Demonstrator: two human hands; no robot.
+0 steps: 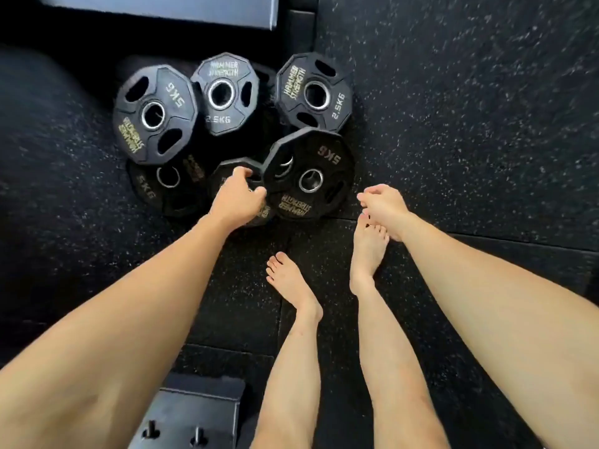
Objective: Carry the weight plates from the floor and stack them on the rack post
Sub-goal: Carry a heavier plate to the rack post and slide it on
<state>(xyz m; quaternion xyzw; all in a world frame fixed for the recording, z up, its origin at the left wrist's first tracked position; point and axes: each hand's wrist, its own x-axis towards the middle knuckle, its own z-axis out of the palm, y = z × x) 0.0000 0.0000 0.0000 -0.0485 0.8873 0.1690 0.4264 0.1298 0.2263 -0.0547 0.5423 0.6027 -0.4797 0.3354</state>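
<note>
The pickup step is judged under way, with no plate yet lifted; a cluster of black, many-sided weight plates (155, 115) lies on the speckled rubber floor (453, 92); the left hand (238, 197) is curled on the edge of the near 5 kg plate (309, 175); the right hand (384, 205) hangs relaxed, holding nothing; a firm lift is called for next.

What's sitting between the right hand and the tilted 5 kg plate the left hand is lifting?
In the head view, only bare speckled floor separates the right hand from the tilted 5 kg plate; the left hand grips the plate's opposite edge.
</note>
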